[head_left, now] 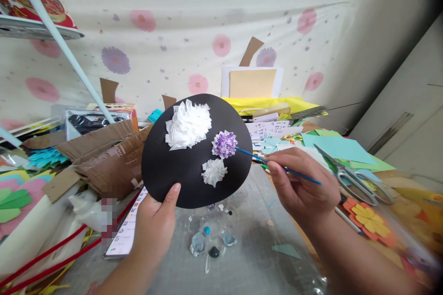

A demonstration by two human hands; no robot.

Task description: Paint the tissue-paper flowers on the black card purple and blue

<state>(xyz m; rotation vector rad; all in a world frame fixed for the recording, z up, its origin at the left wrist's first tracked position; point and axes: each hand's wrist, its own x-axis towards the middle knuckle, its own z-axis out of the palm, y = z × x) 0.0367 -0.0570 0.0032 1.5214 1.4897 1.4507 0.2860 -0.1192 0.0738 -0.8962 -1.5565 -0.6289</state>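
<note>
Three tissue flowers sit on the black card (180, 166), and by my reading only one has had its colour: the middle one, the purple flower (224, 144), is speckled violet over white. The large white flower (188, 124) above it and the small white flower (214, 171) below it look untouched, so roughly a third of the colouring seems done and two blooms are left.

Your left grip (155, 226) is clenched on the card's lower edge, thumb on the front face, holding it up off the bench (263, 239) over its middle, tilted toward you. Your right grip (301, 184) pinches the thin blue brush (294, 173) like a pen, and the tip touches the right side of the purple flower.

Below the card, a clear palette (211, 237) with small blue and dark wells lies on the bench near its front edge. A phone (126, 230) lies toward the left, beside torn cardboard (107, 156). Scissors (353, 175) rest near the right edge among coloured paper sheets. Whether the purple flower itself needs more paint I cannot tell; white patches show through it
</note>
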